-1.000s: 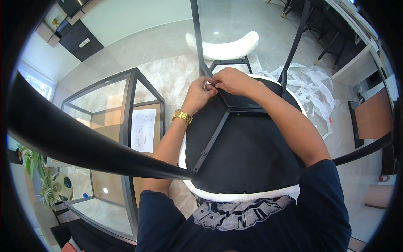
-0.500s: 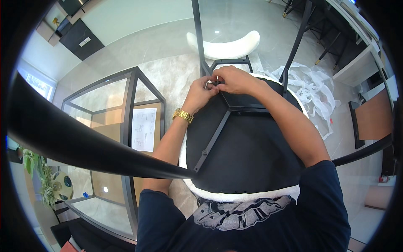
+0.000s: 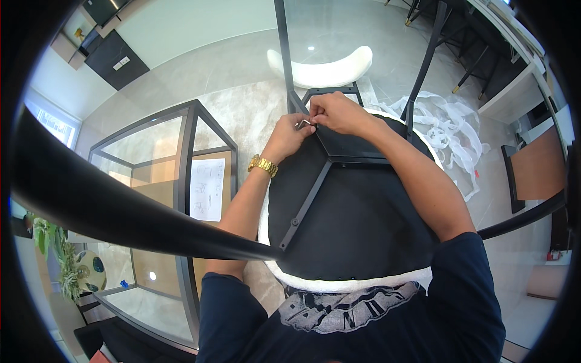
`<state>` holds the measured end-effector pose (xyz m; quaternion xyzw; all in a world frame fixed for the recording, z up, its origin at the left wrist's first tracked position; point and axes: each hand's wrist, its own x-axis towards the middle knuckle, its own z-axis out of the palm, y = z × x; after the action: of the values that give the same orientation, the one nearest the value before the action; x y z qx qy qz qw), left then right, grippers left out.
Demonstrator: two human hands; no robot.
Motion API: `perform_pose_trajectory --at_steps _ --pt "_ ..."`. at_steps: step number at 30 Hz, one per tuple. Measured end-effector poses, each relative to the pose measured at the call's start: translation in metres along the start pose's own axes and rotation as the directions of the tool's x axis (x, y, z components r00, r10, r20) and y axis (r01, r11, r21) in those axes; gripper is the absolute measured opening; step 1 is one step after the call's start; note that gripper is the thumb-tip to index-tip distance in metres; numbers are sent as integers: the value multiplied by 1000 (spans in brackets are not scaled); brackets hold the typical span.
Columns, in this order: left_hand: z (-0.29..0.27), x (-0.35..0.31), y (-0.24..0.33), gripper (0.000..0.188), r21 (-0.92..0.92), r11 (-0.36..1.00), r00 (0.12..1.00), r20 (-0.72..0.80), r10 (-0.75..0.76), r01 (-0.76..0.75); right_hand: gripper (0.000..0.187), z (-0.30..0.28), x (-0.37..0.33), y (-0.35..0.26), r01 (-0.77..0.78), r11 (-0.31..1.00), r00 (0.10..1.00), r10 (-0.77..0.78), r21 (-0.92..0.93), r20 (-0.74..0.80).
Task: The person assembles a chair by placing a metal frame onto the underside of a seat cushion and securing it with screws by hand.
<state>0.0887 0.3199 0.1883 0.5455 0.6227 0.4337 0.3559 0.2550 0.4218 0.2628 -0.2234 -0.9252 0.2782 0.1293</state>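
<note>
The left hand (image 3: 287, 138) pinched a small metal piece (image 3: 300, 124) at the black frame (image 3: 357, 159) on the upturned seat (image 3: 369, 212), centre frame. The right hand's (image 3: 340, 114) fingertips were closed, contents hidden. A loose pinch risked dropping the piece.

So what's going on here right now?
A person is working with both hands on an upturned seat, its black underside facing up. The left hand pinches a thin metal piece at the black frame; the right hand is close beside it, though what its fingertips hold is hidden. Beyond the seat is a curved white cushion; paper shows to the left, crumpled wrapping to the right.
</note>
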Motion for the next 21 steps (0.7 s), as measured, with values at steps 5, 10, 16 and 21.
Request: perform_pose_trajectory --at_steps 5,10,16,21 --pt "-2 -3 8 18 137 990 998 -53 30 -22 12 -1 -2 -1 -94 995 996 94 32 -3" --pt "-3 -7 27 19 169 984 992 -108 72 -53 12 -6 1 -1 -95 994 993 98 45 -64" --pt "-3 1 25 18 -82 994 989 -135 54 -65 13 -17 6 -3 -117 986 986 129 117 -102" --pt "-1 0 28 17 -364 931 991 -128 -44 -6 19 -22 9 0 -268 922 957 289 281 -37"
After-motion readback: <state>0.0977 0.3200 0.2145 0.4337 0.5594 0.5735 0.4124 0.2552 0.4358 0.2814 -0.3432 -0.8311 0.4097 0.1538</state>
